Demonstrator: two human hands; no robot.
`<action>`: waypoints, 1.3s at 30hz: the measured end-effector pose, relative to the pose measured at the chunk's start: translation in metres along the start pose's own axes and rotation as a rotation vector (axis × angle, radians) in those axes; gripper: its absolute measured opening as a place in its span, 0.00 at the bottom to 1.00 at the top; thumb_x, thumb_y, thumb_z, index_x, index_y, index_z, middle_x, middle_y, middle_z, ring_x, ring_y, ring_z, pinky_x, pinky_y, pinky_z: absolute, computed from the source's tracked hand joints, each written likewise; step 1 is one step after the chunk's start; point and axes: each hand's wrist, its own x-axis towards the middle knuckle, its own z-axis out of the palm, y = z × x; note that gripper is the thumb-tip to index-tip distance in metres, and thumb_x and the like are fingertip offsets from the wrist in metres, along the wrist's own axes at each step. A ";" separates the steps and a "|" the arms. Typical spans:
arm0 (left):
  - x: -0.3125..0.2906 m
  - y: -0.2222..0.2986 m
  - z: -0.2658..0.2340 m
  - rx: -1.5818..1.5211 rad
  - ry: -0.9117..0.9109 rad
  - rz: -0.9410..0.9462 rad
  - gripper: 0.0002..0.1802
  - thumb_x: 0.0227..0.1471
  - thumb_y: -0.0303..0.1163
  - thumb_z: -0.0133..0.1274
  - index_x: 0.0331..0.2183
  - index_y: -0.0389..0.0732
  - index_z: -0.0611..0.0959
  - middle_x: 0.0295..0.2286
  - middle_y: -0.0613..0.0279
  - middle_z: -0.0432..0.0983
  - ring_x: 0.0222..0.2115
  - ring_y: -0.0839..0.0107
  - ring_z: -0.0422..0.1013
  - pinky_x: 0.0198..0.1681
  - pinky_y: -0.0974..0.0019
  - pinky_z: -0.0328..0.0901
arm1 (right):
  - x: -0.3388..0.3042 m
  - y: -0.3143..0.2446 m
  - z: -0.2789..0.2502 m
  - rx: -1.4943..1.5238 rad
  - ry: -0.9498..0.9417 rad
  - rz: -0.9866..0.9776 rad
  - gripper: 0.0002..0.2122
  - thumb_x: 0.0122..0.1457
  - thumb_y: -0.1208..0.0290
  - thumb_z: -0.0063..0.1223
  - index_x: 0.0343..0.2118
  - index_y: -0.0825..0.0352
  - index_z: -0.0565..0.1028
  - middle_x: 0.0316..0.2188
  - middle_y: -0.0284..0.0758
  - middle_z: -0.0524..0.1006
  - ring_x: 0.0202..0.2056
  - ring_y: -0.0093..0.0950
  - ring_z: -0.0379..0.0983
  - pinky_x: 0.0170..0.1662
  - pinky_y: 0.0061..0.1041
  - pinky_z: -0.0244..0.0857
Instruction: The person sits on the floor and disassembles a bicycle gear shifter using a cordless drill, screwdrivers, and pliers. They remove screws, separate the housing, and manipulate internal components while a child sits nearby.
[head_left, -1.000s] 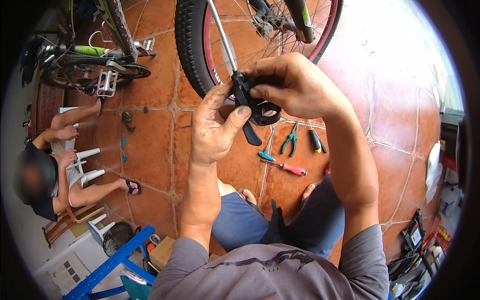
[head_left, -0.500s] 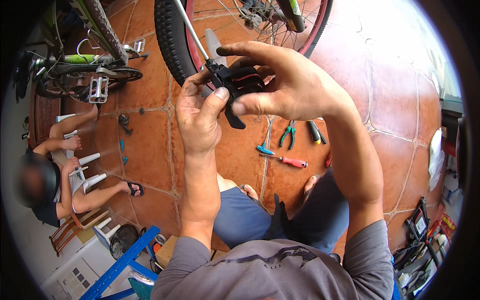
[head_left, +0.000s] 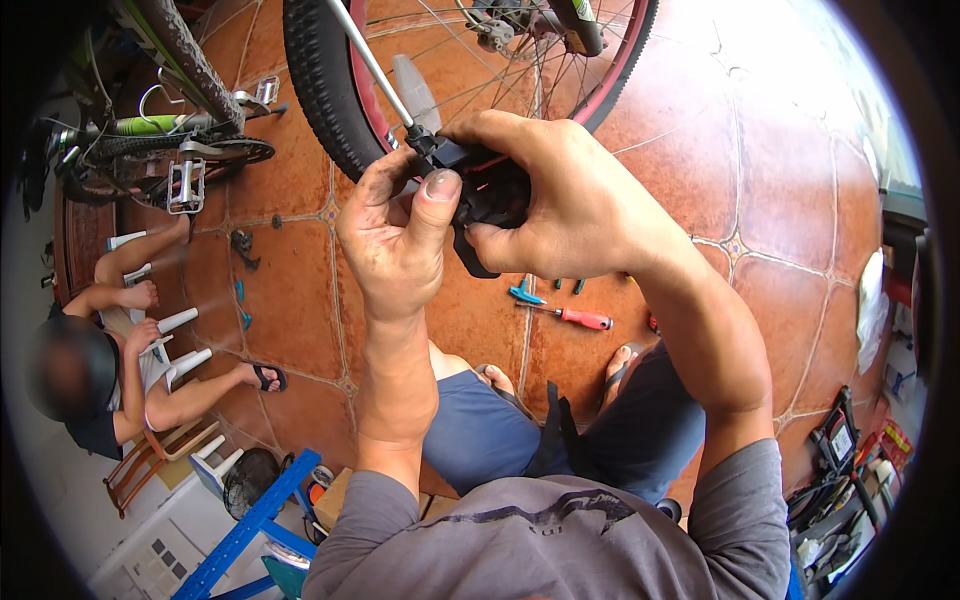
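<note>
I hold a black bicycle shifter [head_left: 503,200] up in front of me, between both hands. My left hand [head_left: 392,255] pinches its left end, thumb on the near side and fingers behind. Around its right side curls my right hand [head_left: 590,205], thumb pressed below and fingers over the top. A black lever hangs from the underside. From the shifter's upper end a thin silver rod-like piece [head_left: 372,62] runs up out of view; I cannot tell what it is. A translucent flat piece [head_left: 412,90] shows just behind it. My right hand's fingertips are mostly hidden.
Beyond my hands stands a bicycle wheel [head_left: 320,90]. On the tiles lie a red-handled screwdriver [head_left: 585,319], a blue-handled tool [head_left: 526,292] and partly hidden green pliers [head_left: 579,286]. Left are another bicycle [head_left: 185,150] and a seated person [head_left: 95,380]; a blue frame [head_left: 245,530] stands lower left.
My right hand has moved lower and closed more tightly round the shifter, its forefinger now bent in. The shifter has shifted slightly down; my hands now cover more of the pliers.
</note>
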 end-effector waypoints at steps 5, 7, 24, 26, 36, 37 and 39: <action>0.003 -0.005 -0.003 -0.020 -0.014 0.001 0.18 0.53 0.26 0.58 0.44 0.29 0.75 0.36 0.58 0.76 0.36 0.75 0.72 0.42 0.71 0.68 | 0.002 0.013 0.000 0.108 -0.015 0.018 0.26 0.41 0.73 0.61 0.47 0.73 0.70 0.31 0.45 0.78 0.35 0.34 0.78 0.40 0.27 0.71; 0.007 -0.003 0.000 -0.063 -0.035 -0.039 0.19 0.52 0.26 0.59 0.45 0.29 0.74 0.37 0.57 0.76 0.37 0.73 0.73 0.43 0.70 0.69 | 0.001 0.012 -0.001 0.044 0.014 0.021 0.26 0.41 0.73 0.62 0.47 0.73 0.70 0.33 0.45 0.78 0.36 0.34 0.78 0.41 0.28 0.71; -0.007 -0.001 0.002 -0.161 -0.140 0.006 0.23 0.51 0.21 0.56 0.49 0.31 0.72 0.42 0.53 0.75 0.43 0.67 0.73 0.49 0.64 0.69 | -0.005 -0.005 -0.011 -0.102 -0.020 -0.123 0.26 0.38 0.77 0.61 0.46 0.71 0.71 0.31 0.45 0.79 0.35 0.40 0.79 0.38 0.31 0.72; -0.011 -0.004 0.004 -0.178 -0.122 0.009 0.22 0.51 0.21 0.56 0.49 0.31 0.72 0.42 0.53 0.75 0.43 0.67 0.73 0.50 0.64 0.68 | -0.005 -0.001 -0.013 -0.056 -0.005 -0.170 0.26 0.38 0.77 0.60 0.46 0.71 0.72 0.29 0.45 0.79 0.32 0.40 0.79 0.36 0.30 0.72; -0.007 -0.001 -0.003 -0.079 -0.126 -0.046 0.20 0.56 0.28 0.53 0.49 0.31 0.73 0.42 0.51 0.75 0.40 0.67 0.75 0.44 0.66 0.72 | -0.009 0.000 -0.009 -0.145 0.005 -0.098 0.24 0.39 0.78 0.60 0.44 0.70 0.71 0.27 0.43 0.78 0.30 0.37 0.79 0.34 0.29 0.71; -0.007 0.000 -0.004 -0.081 -0.129 -0.053 0.20 0.56 0.28 0.53 0.49 0.30 0.73 0.41 0.53 0.76 0.41 0.68 0.74 0.46 0.65 0.71 | -0.010 0.000 -0.009 -0.152 0.010 -0.089 0.23 0.39 0.78 0.61 0.44 0.70 0.70 0.27 0.43 0.78 0.31 0.36 0.79 0.35 0.29 0.71; -0.006 0.003 0.000 -0.031 -0.116 -0.014 0.19 0.58 0.32 0.52 0.48 0.29 0.74 0.40 0.55 0.76 0.41 0.70 0.74 0.47 0.64 0.70 | -0.011 0.001 -0.009 -0.127 0.016 -0.085 0.24 0.40 0.78 0.60 0.44 0.70 0.70 0.29 0.43 0.77 0.32 0.35 0.78 0.36 0.28 0.71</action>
